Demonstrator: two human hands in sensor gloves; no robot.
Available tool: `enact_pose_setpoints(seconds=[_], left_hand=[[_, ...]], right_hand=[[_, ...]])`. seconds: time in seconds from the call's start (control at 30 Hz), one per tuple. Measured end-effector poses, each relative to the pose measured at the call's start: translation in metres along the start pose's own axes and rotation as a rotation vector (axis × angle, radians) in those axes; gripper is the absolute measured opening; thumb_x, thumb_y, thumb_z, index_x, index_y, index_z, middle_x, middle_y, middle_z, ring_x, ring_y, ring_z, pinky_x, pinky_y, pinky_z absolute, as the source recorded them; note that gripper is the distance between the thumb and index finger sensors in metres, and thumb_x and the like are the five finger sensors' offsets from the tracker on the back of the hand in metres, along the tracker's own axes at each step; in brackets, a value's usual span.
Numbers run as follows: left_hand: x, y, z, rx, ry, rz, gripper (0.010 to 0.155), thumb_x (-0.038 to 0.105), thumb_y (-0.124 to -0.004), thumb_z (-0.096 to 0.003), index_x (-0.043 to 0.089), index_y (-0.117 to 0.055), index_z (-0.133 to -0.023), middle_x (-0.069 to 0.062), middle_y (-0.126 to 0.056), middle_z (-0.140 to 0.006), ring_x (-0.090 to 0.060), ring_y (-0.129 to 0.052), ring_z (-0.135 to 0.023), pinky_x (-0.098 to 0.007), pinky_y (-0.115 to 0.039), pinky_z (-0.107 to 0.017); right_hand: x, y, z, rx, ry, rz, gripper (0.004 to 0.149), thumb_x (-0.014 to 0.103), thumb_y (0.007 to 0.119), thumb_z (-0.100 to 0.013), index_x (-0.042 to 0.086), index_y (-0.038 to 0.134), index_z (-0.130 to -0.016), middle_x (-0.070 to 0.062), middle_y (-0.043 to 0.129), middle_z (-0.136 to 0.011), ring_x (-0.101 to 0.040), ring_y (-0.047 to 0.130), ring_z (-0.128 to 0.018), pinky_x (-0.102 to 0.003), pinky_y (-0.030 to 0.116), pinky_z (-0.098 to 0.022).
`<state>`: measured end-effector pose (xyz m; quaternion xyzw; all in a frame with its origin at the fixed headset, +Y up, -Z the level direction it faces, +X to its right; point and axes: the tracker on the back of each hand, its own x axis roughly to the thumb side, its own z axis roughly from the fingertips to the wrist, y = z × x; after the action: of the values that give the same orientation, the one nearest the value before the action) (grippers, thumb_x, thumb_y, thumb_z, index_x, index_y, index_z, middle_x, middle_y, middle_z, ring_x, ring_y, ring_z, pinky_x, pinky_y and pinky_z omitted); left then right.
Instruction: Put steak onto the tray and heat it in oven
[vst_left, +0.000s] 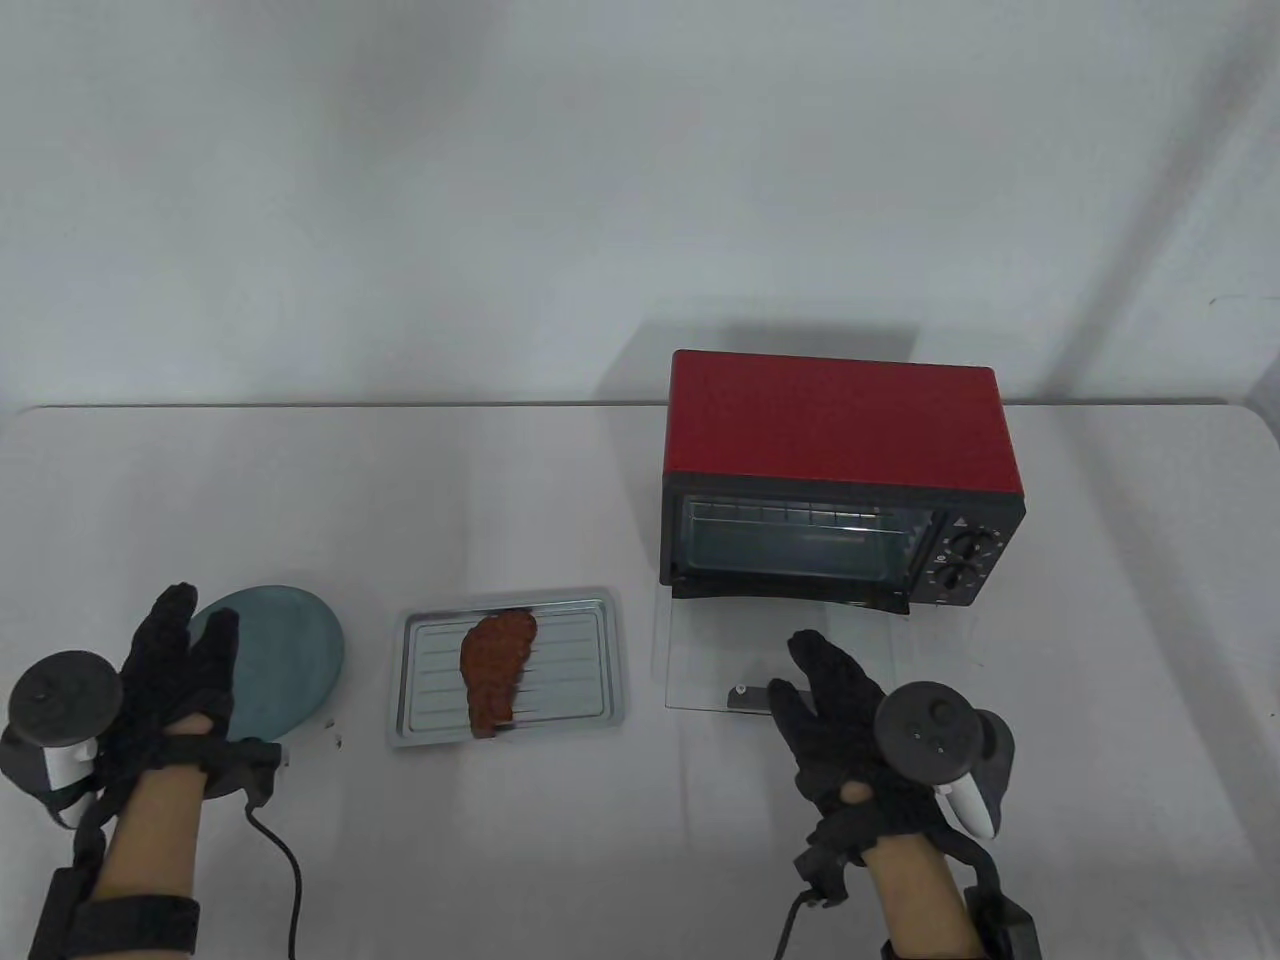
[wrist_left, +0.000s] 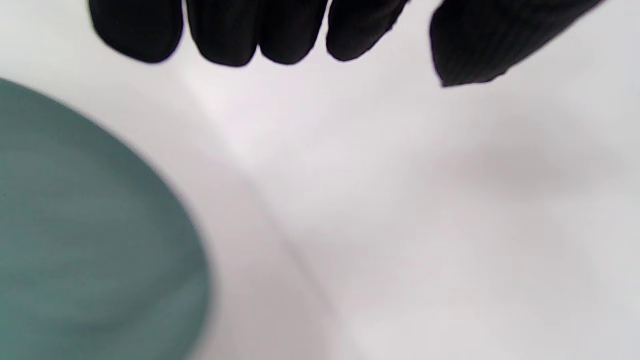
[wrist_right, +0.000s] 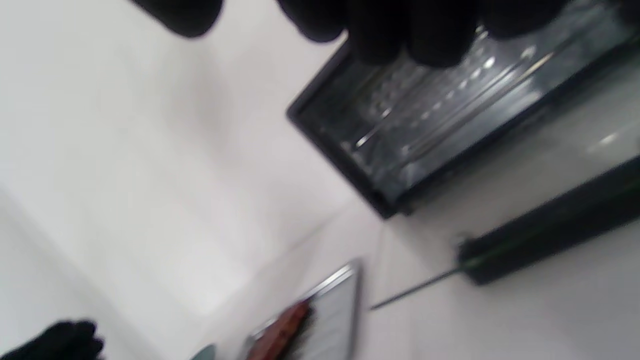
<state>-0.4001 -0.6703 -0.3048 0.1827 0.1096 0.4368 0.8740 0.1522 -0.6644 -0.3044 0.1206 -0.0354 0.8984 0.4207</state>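
Observation:
A reddish-brown steak (vst_left: 497, 668) lies on the ribbed metal tray (vst_left: 600, 612) at the table's front middle; both also show in the right wrist view, steak (wrist_right: 281, 331) and tray (wrist_right: 336, 307). To its right stands the red oven (vst_left: 840, 430), its glass door (vst_left: 700, 640) folded down flat and its cavity (wrist_right: 450, 115) showing. My right hand (vst_left: 825, 685) hovers with relaxed fingers over the door's front edge, beside the dark handle (vst_left: 745, 695), holding nothing. My left hand (vst_left: 190, 655) is spread over the left side of a teal plate (vst_left: 290, 665), fingers (wrist_left: 225, 35) straight and empty.
The bare teal plate (wrist_left: 90, 240) sits left of the tray. Two black knobs (vst_left: 965, 560) are on the oven's right front. A glove cable (vst_left: 285, 860) trails near the front edge. A white wall rises behind the table.

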Motion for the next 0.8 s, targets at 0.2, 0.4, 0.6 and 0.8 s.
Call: enact_pose_setpoints(seconds=[0.2,0.4,0.6,0.8], left_hand=[[0.050,-0.032,0.029,-0.181,-0.229,-0.084,0.082,0.075,-0.068,-0.0477,0.032,-0.040,-0.112,-0.010,-0.035,-0.120,-0.043,-0.034,-0.113,-0.070,-0.045,-0.072],[0.053,-0.058,0.046,-0.362,-0.353,-0.298,0.089,0.084,-0.062,-0.0459,0.037,-0.028,-0.114,-0.006,-0.018,-0.122,-0.038,-0.009,-0.114,-0.072,-0.024,-0.072],[0.056,-0.064,0.049,-0.381,-0.413,-0.342,0.091,0.086,-0.061,-0.0452,0.038,-0.025,-0.113,-0.006,-0.015,-0.122,-0.038,-0.007,-0.113,-0.072,-0.022,-0.072],[0.059,-0.067,0.051,-0.392,-0.426,-0.340,0.091,0.086,-0.061,-0.0454,0.037,-0.025,-0.113,-0.006,-0.015,-0.122,-0.037,-0.006,-0.113,-0.072,-0.021,-0.072]], right_hand=[[0.032,0.069,-0.035,0.198,0.118,-0.034,0.067,0.044,0.068,-0.054,0.000,0.053,-0.102,-0.032,0.069,-0.096,-0.054,0.077,-0.078,-0.066,0.065,-0.050],[0.019,0.137,-0.055,0.312,0.378,0.156,0.065,0.041,0.067,-0.054,-0.003,0.055,-0.100,-0.032,0.072,-0.091,-0.049,0.085,-0.069,-0.061,0.071,-0.044],[0.014,0.173,-0.063,0.344,0.449,0.442,0.064,0.042,0.066,-0.055,-0.003,0.056,-0.099,-0.029,0.074,-0.086,-0.038,0.092,-0.052,-0.053,0.078,-0.033],[0.019,0.194,-0.085,0.357,0.459,0.761,0.053,0.043,0.067,-0.055,0.006,0.061,-0.092,-0.015,0.089,-0.061,-0.025,0.098,-0.026,-0.045,0.083,-0.017]])
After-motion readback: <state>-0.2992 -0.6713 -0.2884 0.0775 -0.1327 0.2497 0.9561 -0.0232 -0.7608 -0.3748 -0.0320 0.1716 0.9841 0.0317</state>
